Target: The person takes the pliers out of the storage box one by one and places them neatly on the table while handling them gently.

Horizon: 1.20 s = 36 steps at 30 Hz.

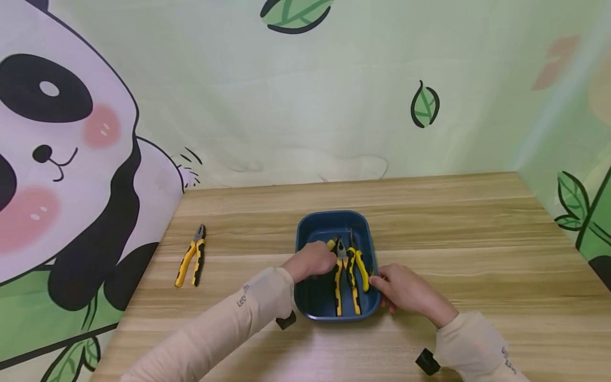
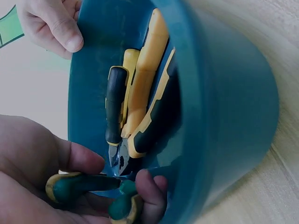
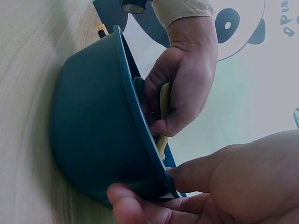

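Observation:
A deep blue plastic bin [image 1: 310, 317] stands on the wooden table. My left hand [image 1: 315, 260] reaches inside and holds a pair of pliers by its dark green handles [image 2: 77, 186], which have yellowish ends; the jaws are mostly hidden. Beside that hand, inside the bin, lie pliers with orange-and-black handles [image 1: 339, 281] and a slimmer pair with yellow handles [image 1: 361, 270]. At the bin's right side, my right hand [image 1: 403, 286] pinches the rim [image 3: 147, 126], thumb over the edge and fingers [image 3: 128, 207] against the outer wall.
Another pair of pliers [image 1: 191, 257] with orange-and-black handles lies on the table to the left, jaws pointing away. The wooden table [image 1: 453, 228] extends to both sides of the bin. A printed cloth backdrop [image 1: 305, 106] rises behind the table's far edge.

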### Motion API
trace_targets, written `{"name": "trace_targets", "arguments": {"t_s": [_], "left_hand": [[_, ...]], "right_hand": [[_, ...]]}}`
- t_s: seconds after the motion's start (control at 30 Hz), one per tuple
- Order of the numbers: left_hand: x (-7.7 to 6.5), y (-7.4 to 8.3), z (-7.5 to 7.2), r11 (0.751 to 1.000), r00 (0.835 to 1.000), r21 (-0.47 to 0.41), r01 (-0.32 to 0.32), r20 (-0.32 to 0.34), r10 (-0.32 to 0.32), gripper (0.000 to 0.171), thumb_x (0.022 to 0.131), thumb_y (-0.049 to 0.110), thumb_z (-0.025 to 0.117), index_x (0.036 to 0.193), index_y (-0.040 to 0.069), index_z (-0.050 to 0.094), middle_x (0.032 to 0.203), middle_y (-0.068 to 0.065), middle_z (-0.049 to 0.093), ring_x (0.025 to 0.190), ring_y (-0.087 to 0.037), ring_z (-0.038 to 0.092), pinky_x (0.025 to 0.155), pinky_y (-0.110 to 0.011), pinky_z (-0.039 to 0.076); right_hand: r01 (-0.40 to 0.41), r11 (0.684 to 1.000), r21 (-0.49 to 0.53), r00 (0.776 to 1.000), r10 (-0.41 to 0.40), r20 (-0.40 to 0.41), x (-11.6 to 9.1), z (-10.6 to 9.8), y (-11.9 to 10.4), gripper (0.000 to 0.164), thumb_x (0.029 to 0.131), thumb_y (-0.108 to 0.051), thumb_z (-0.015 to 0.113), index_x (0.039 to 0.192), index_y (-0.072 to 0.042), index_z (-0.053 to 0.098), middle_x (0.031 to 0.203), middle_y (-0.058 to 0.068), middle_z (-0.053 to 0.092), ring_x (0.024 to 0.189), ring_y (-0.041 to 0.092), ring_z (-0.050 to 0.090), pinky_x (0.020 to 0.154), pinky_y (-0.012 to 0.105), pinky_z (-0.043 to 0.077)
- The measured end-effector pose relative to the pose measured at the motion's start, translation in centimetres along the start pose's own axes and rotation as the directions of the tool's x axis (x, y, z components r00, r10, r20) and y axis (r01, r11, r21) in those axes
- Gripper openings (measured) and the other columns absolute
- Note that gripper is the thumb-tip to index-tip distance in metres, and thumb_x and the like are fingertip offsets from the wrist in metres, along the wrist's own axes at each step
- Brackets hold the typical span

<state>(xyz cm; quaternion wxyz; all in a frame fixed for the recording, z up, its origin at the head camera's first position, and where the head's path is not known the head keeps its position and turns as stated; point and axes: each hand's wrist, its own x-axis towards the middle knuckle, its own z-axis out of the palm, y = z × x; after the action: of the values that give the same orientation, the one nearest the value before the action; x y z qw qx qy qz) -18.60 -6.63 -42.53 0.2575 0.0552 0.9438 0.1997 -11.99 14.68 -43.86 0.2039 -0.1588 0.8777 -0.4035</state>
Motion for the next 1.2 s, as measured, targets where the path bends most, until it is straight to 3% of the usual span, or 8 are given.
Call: {"name": "trace_targets", "arguments": {"t_s": [0.17, 0.37, 0.53, 0.67, 0.87, 0.9, 1.0, 1.2], "left_hand": [[0.1, 0.3, -0.2, 0.998, 0.999, 0.054, -0.030, -0.021, 0.031, 0.049, 0.112, 0.028, 0.042, 0.074, 0.005, 0.062, 0.068, -0.007, 0.053, 0.054, -0.017, 0.055, 0.055, -0.028, 0.044], [0.2, 0.5, -0.2, 0.988, 0.996, 0.131, -0.079, -0.032, 0.084, 0.045, 0.114, 0.028, 0.038, 0.111, 0.000, 0.074, 0.068, -0.005, 0.046, 0.060, -0.019, 0.051, 0.063, -0.030, 0.045], [0.2, 0.3, -0.2, 0.965, 0.990, 0.222, -0.138, 0.001, 0.141, 0.040, 0.113, 0.022, 0.040, 0.146, 0.006, 0.058, 0.069, -0.004, 0.042, 0.062, -0.018, 0.047, 0.065, -0.030, 0.044], [-0.1, 0.2, -0.5, 0.948, 0.983, 0.262, -0.180, 0.006, 0.185, 0.041, 0.113, 0.018, 0.041, 0.151, 0.008, 0.053, 0.069, -0.004, 0.042, 0.060, -0.017, 0.045, 0.061, -0.028, 0.042], [-0.8, 0.6, -1.0, 0.989, 0.995, 0.122, -0.083, -0.048, 0.090, 0.042, 0.114, 0.029, 0.039, 0.118, 0.002, 0.071, 0.066, -0.004, 0.043, 0.054, -0.017, 0.045, 0.055, -0.028, 0.040], [-0.8, 0.6, -1.1, 0.991, 0.995, 0.110, -0.079, -0.055, 0.086, 0.043, 0.114, 0.030, 0.039, 0.110, 0.002, 0.072, 0.065, -0.003, 0.043, 0.054, -0.016, 0.045, 0.054, -0.027, 0.040], [-1.1, 0.7, -1.5, 0.986, 0.992, 0.131, -0.107, -0.049, 0.114, 0.041, 0.114, 0.028, 0.038, 0.114, 0.002, 0.070, 0.064, -0.003, 0.041, 0.052, -0.016, 0.043, 0.054, -0.027, 0.039], [-1.7, 0.8, -2.1, 0.995, 0.996, 0.064, -0.073, -0.054, 0.076, 0.057, 0.114, 0.034, 0.036, 0.074, 0.003, 0.062, 0.058, -0.001, 0.040, 0.048, -0.015, 0.042, 0.054, -0.028, 0.040]], "right_hand": [[0.000, 1.000, 0.001, 1.000, 0.000, 0.003, 0.0, -0.1, 0.0, 0.024, 0.107, -0.013, 0.055, 0.088, -0.003, 0.065, 0.063, 0.002, 0.061, 0.047, 0.013, 0.056, 0.048, 0.027, 0.041], [0.008, 1.000, -0.001, 1.000, -0.008, 0.005, 0.0, -0.1, 0.1, 0.024, 0.107, -0.014, 0.055, 0.088, -0.003, 0.065, 0.063, 0.002, 0.061, 0.046, 0.012, 0.055, 0.048, 0.026, 0.040], [0.007, 1.000, -0.003, 1.000, -0.007, 0.009, 0.0, -0.1, 0.0, 0.023, 0.107, -0.013, 0.055, 0.088, -0.003, 0.065, 0.063, 0.002, 0.061, 0.047, 0.012, 0.055, 0.048, 0.026, 0.040], [0.007, 1.000, -0.011, 1.000, -0.007, 0.003, 0.0, 0.0, 0.0, 0.024, 0.107, -0.014, 0.055, 0.087, -0.003, 0.065, 0.063, 0.002, 0.061, 0.047, 0.012, 0.056, 0.048, 0.026, 0.040], [0.002, 1.000, -0.012, 1.000, -0.002, -0.006, 0.1, -0.1, 0.1, 0.026, 0.107, -0.016, 0.054, 0.088, -0.002, 0.065, 0.063, 0.001, 0.060, 0.047, 0.013, 0.056, 0.048, 0.027, 0.040], [-0.002, 1.000, -0.012, 1.000, 0.002, -0.006, 0.1, -0.1, 0.1, 0.025, 0.107, -0.016, 0.054, 0.089, -0.002, 0.065, 0.063, 0.001, 0.060, 0.047, 0.013, 0.056, 0.048, 0.027, 0.040], [-0.011, 1.000, -0.011, 1.000, 0.011, -0.006, 0.2, 0.0, 0.1, 0.025, 0.107, -0.015, 0.054, 0.088, -0.002, 0.065, 0.063, 0.002, 0.060, 0.047, 0.013, 0.056, 0.048, 0.026, 0.040], [-0.027, 1.000, -0.003, 1.000, 0.027, 0.001, 0.2, 0.0, 0.1, 0.024, 0.107, -0.013, 0.054, 0.088, -0.002, 0.065, 0.063, 0.002, 0.060, 0.047, 0.012, 0.056, 0.048, 0.025, 0.040]]}}
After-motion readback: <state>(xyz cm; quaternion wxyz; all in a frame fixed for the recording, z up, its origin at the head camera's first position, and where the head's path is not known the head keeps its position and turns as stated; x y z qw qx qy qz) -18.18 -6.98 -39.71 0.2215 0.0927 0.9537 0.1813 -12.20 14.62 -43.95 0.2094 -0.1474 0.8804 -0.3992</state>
